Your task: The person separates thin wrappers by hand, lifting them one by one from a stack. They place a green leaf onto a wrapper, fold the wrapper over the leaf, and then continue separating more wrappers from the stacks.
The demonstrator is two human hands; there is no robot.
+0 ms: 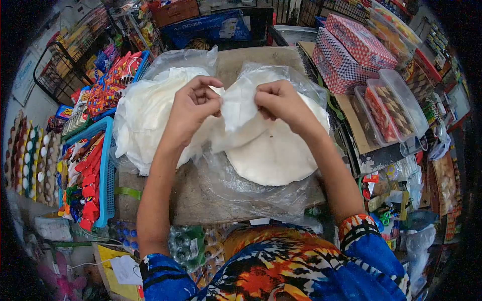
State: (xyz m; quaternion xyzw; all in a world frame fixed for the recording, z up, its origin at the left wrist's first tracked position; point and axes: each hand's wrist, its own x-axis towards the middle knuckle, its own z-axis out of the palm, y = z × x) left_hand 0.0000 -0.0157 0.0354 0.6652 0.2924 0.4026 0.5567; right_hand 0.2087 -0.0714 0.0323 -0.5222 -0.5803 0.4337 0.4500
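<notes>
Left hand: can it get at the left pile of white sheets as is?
Likely yes. The left hand is right by the pile, whose top looks uncovered. Unclear whether its curled fingers are free: they're at the edge of the thin sheet the right hand pinches.

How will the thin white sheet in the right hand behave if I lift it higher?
Probably floppy: the sheet droops in soft folds beside the right hand. It looks light and may tear easily, being so thin. Its lower part overlaps the round cream pile, so it might drag there.
</notes>
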